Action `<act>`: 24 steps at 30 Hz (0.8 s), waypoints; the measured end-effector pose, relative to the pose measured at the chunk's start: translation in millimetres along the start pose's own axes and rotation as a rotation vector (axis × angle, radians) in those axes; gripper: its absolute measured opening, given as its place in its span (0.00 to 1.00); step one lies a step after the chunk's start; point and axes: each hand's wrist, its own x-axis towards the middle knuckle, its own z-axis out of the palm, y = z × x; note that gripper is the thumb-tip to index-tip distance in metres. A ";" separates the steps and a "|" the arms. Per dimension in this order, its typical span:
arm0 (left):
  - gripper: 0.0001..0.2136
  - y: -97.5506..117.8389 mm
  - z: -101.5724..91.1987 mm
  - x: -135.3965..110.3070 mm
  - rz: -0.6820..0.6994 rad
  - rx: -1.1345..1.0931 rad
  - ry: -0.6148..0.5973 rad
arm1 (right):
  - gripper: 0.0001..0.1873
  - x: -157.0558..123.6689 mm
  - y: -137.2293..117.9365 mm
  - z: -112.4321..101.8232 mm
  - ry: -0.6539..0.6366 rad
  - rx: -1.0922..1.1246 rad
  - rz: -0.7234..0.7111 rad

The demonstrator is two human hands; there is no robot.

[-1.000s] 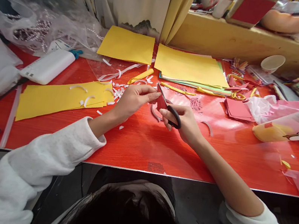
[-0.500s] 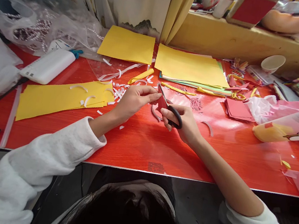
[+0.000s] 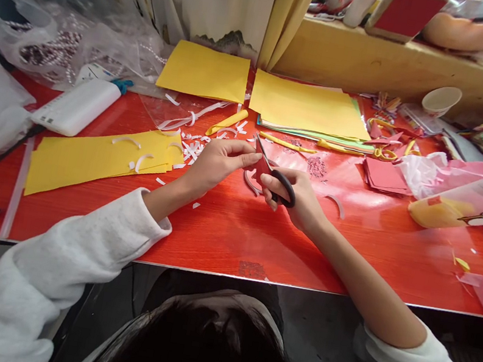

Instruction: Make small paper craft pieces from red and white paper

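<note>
My right hand (image 3: 300,200) grips black-handled scissors (image 3: 287,190), their blades pointing up and to the left. Between thumb and fingertips, my left hand (image 3: 219,162) pinches a small piece of red paper (image 3: 261,164). The blades lie against this paper, close to my left fingertips; whether they are cutting through it I cannot tell. Beneath the hands, a curled paper strip (image 3: 251,182) rests on the red table (image 3: 223,233). White paper scraps (image 3: 191,151) are scattered just left of my left hand.
Yellow paper strips (image 3: 88,158) lie at the left, near a white power bank (image 3: 77,106). Yellow sheets (image 3: 309,106) are stacked at the back. To the right are red paper squares (image 3: 387,176), crumpled tissue (image 3: 423,172) and a clear plastic pouch (image 3: 480,196). A paper cup (image 3: 441,102) stands farther back.
Both hands, the scissors and the red paper hold almost the same position. The whole view has shifted very slightly.
</note>
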 end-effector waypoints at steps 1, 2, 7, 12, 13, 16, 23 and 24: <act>0.10 -0.5 0.1 -0.1 0.000 0.010 -0.001 | 0.23 0.0 0.2 0.0 0.000 -0.001 -0.014; 0.11 -1.0 0.1 -0.1 -0.002 0.018 -0.001 | 0.23 -0.1 0.3 0.0 0.003 -0.003 -0.027; 0.11 -3.8 0.1 1.0 -0.014 0.029 0.007 | 0.22 -1.6 -0.8 1.9 0.025 -0.024 -0.040; 0.10 -3.2 -3.1 3.6 -0.010 0.012 -0.017 | 0.22 -1.5 -2.9 2.7 0.044 -0.013 -0.051; 0.10 -2.4 -4.4 4.3 -0.008 0.009 -0.026 | 0.20 -1.1 -3.2 2.3 0.055 -0.008 -0.047; 0.10 1.0 -9.1 6.7 -0.005 0.011 -0.043 | 0.17 0.3 -3.8 -0.5 0.091 -0.009 -0.040; 0.07 3.7 -21.0 13.1 -0.131 -0.183 -0.124 | 0.21 3.2 -6.5 -12.5 0.044 -0.100 -0.096; 0.07 3.6 -22.3 13.7 -0.154 -0.220 -0.128 | 0.22 3.6 -6.3 -13.2 0.040 -0.100 -0.102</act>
